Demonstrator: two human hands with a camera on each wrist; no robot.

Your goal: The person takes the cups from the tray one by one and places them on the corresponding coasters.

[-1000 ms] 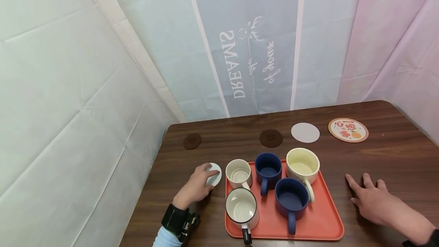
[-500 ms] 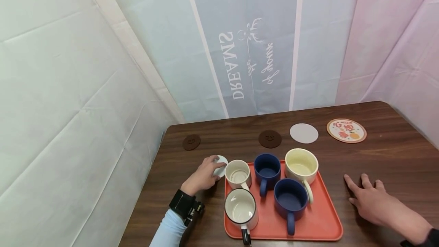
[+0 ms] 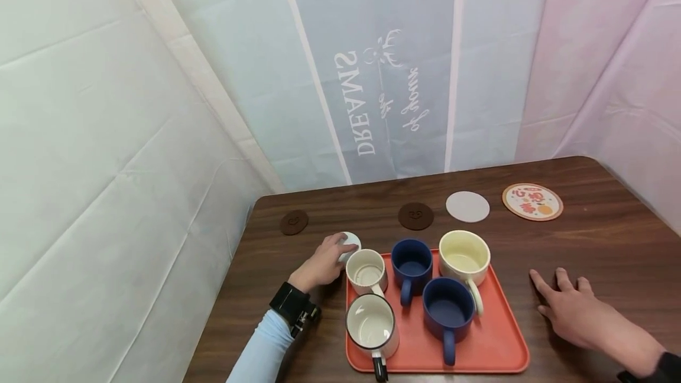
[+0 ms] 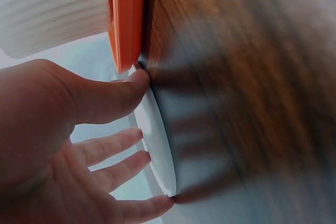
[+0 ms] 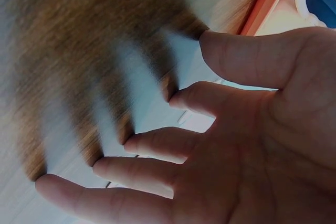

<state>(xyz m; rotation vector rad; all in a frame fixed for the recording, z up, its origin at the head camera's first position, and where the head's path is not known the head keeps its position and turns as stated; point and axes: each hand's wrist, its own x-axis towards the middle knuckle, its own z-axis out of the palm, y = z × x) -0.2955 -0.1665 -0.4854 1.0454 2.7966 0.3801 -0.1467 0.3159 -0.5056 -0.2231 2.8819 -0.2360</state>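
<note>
My left hand (image 3: pixel 323 263) reaches over a small white round coaster (image 3: pixel 352 239) just beyond the tray's left corner. In the left wrist view its spread fingertips press on the coaster (image 4: pixel 157 142), which lies flat on the table, and the thumb is at the end near the tray. Close by stands a ribbed off-white mug (image 3: pixel 367 273) on the orange-red tray (image 3: pixel 500 336). My right hand (image 3: pixel 580 315) rests right of the tray, fingers spread, fingertips on the bare wood; nothing is in it.
The tray also carries a black-rimmed white mug (image 3: pixel 370 327), two dark blue mugs (image 3: pixel 449 306) and a pale yellow mug (image 3: pixel 464 253). Behind it lie two brown coasters (image 3: pixel 416 216), a white coaster (image 3: pixel 467 206) and a printed coaster (image 3: pixel 532 201). Fabric curtains (image 3: pixel 319 75) hang along the table edges.
My left hand has slid the small white coaster away and to the right, toward the tray's far left corner. My right hand stays in place.
</note>
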